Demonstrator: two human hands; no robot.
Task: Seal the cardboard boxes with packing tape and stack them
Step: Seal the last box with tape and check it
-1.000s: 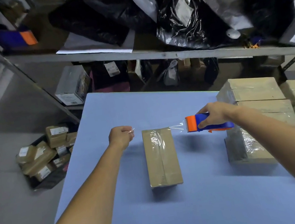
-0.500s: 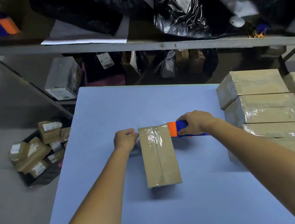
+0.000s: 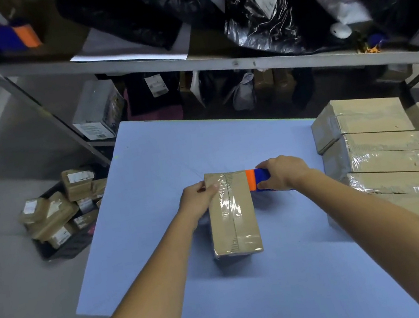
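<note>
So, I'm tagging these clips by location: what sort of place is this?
Probably a small parcel-packing stockroom: taped cardboard boxes stacked on the blue table, metal shelving piled with black bags, and labelled parcels in a crate on the floor.

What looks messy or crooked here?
The parcels in the black crate on the floor lie tumbled at all angles, not stacked. The clear tape on the box on the table looks wrinkled. The stack of sealed boxes at right sits stepped, not flush.
</note>
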